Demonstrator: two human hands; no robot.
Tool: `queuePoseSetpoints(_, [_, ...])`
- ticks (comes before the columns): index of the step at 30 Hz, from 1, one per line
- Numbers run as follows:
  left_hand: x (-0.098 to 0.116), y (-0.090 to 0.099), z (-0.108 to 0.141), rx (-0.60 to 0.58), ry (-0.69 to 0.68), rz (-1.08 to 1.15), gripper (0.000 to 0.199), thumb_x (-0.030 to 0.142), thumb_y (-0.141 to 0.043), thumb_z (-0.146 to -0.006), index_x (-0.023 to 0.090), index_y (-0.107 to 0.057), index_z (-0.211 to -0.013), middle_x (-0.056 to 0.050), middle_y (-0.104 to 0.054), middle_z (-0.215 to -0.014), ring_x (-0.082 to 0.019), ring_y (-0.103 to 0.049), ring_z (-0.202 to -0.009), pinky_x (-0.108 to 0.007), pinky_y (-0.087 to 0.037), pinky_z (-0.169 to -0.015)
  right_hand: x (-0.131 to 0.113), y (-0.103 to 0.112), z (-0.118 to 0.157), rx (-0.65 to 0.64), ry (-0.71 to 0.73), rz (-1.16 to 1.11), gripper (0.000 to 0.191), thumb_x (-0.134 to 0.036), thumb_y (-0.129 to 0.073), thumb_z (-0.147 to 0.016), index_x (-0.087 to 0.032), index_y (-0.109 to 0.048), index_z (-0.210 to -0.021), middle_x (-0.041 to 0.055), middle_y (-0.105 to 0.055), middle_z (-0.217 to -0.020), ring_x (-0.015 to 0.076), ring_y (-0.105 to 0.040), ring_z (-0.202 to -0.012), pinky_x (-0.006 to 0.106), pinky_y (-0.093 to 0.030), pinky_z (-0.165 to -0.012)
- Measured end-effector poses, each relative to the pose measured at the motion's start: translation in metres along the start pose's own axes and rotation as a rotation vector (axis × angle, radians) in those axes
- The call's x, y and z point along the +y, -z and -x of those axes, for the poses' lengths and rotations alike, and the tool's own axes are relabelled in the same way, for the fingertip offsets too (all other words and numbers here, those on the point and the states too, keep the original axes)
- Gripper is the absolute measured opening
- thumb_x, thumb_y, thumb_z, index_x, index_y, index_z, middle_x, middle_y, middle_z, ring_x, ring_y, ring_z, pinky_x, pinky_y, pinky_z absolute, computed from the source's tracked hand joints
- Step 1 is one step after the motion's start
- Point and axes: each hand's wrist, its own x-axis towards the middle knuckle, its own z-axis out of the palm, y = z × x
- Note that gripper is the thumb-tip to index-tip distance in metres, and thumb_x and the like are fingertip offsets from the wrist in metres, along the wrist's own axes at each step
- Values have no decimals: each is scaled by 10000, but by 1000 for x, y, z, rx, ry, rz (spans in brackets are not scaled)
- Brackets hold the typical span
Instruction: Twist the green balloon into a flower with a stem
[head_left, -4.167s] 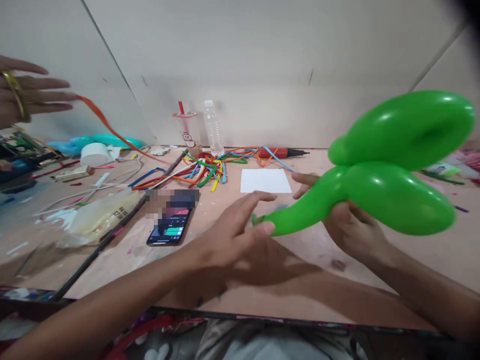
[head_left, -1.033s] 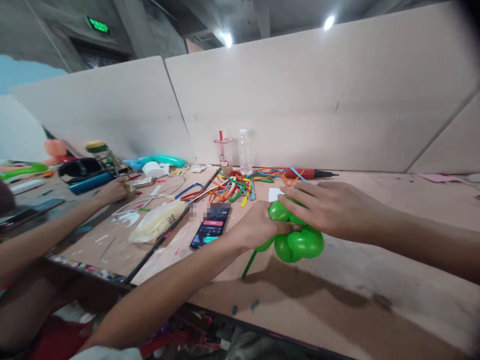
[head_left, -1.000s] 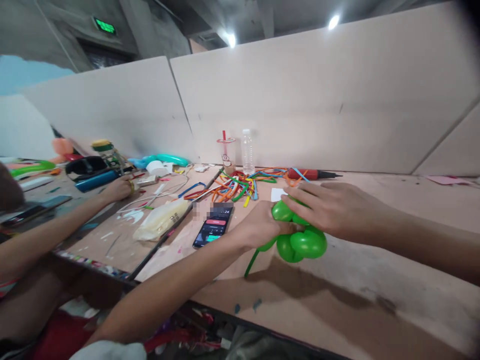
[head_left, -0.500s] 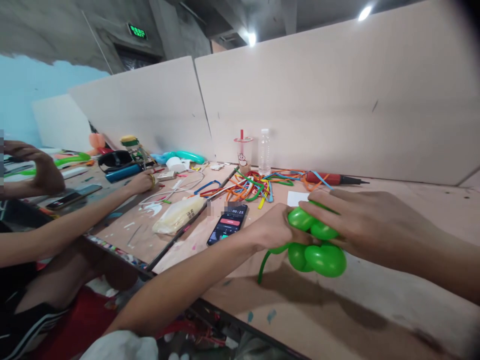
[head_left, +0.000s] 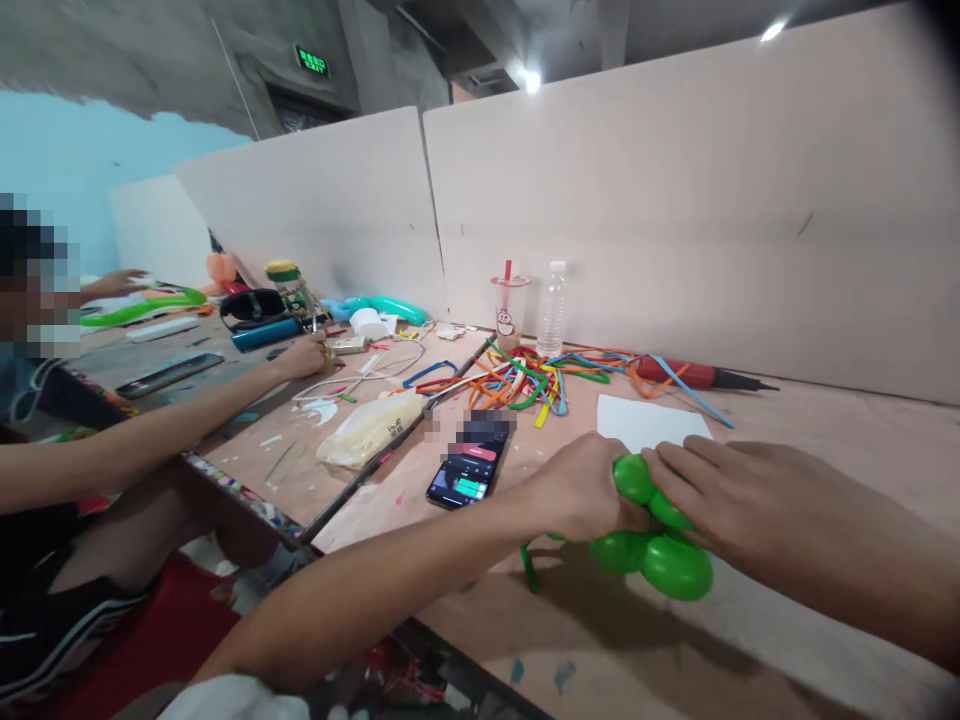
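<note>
A green balloon point(head_left: 677, 568) twisted into several round bubbles is held above the table's front part. My left hand point(head_left: 589, 487) grips it from the left, fingers curled round the twists. On the right side, my right hand point(head_left: 724, 490) has its fingers bent over the upper bubbles. The two hands are close together, with bubbles showing between and below them. A thin, uninflated green tail hangs down under my left wrist. The fingertips of both hands are partly hidden by the balloon.
A phone point(head_left: 471, 462) lies left of my hands. Behind are white paper point(head_left: 651, 424), loose coloured balloons point(head_left: 517, 378), a red pump point(head_left: 679, 373), a lidded cup point(head_left: 508, 312) and a clear bottle point(head_left: 553, 310). Another person's hand point(head_left: 304, 357) rests on the left table.
Both hands and the balloon are lower and slightly farther right in view. More of the white paper shows. The camera view has shifted, and another person's head has come in at the left.
</note>
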Motion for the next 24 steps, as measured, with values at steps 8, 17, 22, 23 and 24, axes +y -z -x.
queuePoseSetpoints(8, [21, -1, 18, 167, -235, -617, 165, 268, -699, -749, 168, -688, -880, -98, -687, -1044, -299, -571, -1090, -437, -451, -922, 5, 28, -29, -403, -231, -397, 143, -198, -582, -772, -210, -664, -655, 27, -644, -615, 185, -571, -566, 298, -311, -532])
queuePoseSetpoints(17, [28, -8, 23, 448, -425, -1125, 235, 128, -421, -965, 148, -597, -1120, -135, -604, -1324, -302, -386, -1398, -565, -245, -1146, 35, 13, -27, -359, -606, -1043, 159, -293, -580, -759, -185, -616, -647, -29, -514, -629, 147, -497, -622, 264, -366, -545])
queuePoseSetpoints(22, [18, -11, 15, 467, -374, -939, 335, 131, -519, -908, 153, -513, -1242, -173, -503, -1459, -318, -422, -1381, -564, -296, -1136, 23, 2, -14, -208, -702, -1090, 166, -314, -574, -822, -169, -653, -806, 19, -640, -768, 184, -623, -695, 291, -508, -594])
queuePoseSetpoints(23, [16, -12, 14, 474, -355, -821, 407, 155, -581, -870, 156, -489, -1267, -180, -466, -1490, -324, -404, -1397, -556, -308, -1140, 21, 1, -12, -136, -716, -994, 164, -305, -590, -822, -168, -661, -877, 34, -669, -838, 190, -636, -722, 301, -523, -616])
queuePoseSetpoints(24, [15, -12, 13, 484, -339, -686, 495, 183, -637, -828, 160, -462, -1290, -186, -421, -1522, -330, -371, -1423, -549, -310, -1151, 18, 0, -9, -46, -722, -875, 195, -296, -610, -818, -171, -662, -958, 49, -689, -916, 196, -643, -749, 313, -532, -639])
